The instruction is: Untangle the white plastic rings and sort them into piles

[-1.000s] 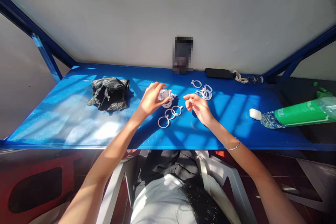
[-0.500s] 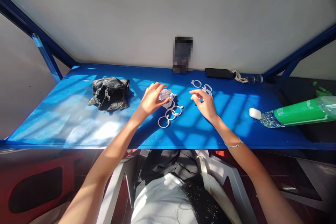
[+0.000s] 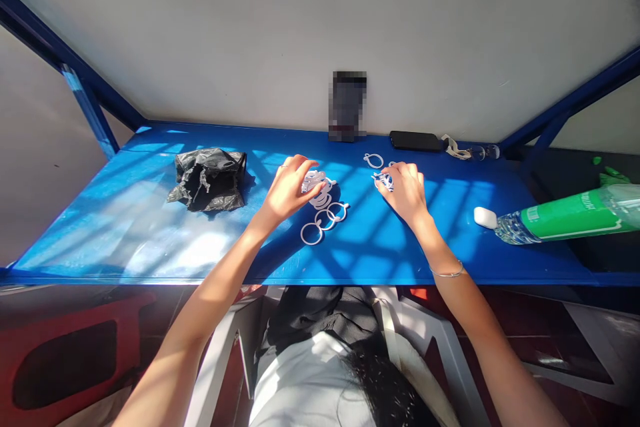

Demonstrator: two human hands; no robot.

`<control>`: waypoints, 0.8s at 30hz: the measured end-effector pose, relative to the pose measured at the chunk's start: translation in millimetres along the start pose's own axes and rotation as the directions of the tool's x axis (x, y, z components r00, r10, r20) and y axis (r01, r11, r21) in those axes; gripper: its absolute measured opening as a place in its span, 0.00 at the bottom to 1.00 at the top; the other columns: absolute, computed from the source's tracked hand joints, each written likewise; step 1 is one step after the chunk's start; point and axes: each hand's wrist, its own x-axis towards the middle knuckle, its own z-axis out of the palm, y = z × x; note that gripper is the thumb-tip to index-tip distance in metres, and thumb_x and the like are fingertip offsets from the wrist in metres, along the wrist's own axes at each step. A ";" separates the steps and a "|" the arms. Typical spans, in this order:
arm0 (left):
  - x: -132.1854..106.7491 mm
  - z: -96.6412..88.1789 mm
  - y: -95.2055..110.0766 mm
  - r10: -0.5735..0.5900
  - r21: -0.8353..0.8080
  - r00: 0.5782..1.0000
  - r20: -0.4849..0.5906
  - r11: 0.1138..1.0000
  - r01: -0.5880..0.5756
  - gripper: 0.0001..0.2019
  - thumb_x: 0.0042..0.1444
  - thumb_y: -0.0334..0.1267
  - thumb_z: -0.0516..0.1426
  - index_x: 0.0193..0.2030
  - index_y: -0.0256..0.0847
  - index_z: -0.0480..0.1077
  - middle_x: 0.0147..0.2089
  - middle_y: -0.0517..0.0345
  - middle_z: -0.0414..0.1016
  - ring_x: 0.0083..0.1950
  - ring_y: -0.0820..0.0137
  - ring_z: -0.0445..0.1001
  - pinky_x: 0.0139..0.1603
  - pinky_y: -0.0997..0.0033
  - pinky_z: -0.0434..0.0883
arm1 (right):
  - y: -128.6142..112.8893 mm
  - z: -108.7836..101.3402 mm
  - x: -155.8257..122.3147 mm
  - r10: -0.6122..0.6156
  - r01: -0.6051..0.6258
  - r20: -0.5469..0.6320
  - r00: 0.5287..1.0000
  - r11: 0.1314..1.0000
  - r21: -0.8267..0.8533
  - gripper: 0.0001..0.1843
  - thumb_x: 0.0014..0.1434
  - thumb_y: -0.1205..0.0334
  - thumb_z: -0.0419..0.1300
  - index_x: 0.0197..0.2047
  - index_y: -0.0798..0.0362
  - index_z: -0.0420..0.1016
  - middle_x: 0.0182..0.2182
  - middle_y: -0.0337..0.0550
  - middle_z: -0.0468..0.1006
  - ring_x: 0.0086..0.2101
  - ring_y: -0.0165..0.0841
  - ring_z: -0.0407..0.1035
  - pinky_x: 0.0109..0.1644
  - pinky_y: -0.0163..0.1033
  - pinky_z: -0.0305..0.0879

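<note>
White plastic curtain rings with small eyelets lie in two groups on the blue table (image 3: 280, 263). My left hand (image 3: 289, 190) curves around the far end of the larger pile of rings (image 3: 320, 197), thumb and fingers apart. From that pile, several overlapping rings trail toward the table's front edge. Over at the smaller group, my right hand (image 3: 407, 193) has its fingers closed about a few tangled rings (image 3: 383, 180), partly hidden by the hand. A single loose ring (image 3: 373, 161) lies just beyond it.
A crumpled black plastic bag (image 3: 210, 177) sits left, its mouth facing me. A blurred dark device (image 3: 348, 107) leans on the wall. Along the back right lie a black phone (image 3: 414, 141) and glasses (image 3: 485, 152). A white case (image 3: 485, 217) and a green-labelled bottle (image 3: 570, 213) are farther right.
My right hand has shifted slightly right and closed over the smaller group of rings, covering part of it. My left hand has stayed almost still beside the larger pile.
</note>
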 end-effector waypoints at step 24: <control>-10.5 14.3 36.9 0.178 -0.211 0.980 -0.092 0.958 -0.194 0.15 0.67 0.45 0.54 0.56 0.42 0.70 0.51 0.49 0.74 0.51 0.61 0.73 0.53 0.59 0.72 | -50.5 -21.9 -6.3 -0.123 0.244 -0.213 0.969 0.596 0.765 0.09 0.67 0.54 0.61 0.36 0.48 0.74 0.37 0.44 0.74 0.41 0.39 0.70 0.44 0.46 0.71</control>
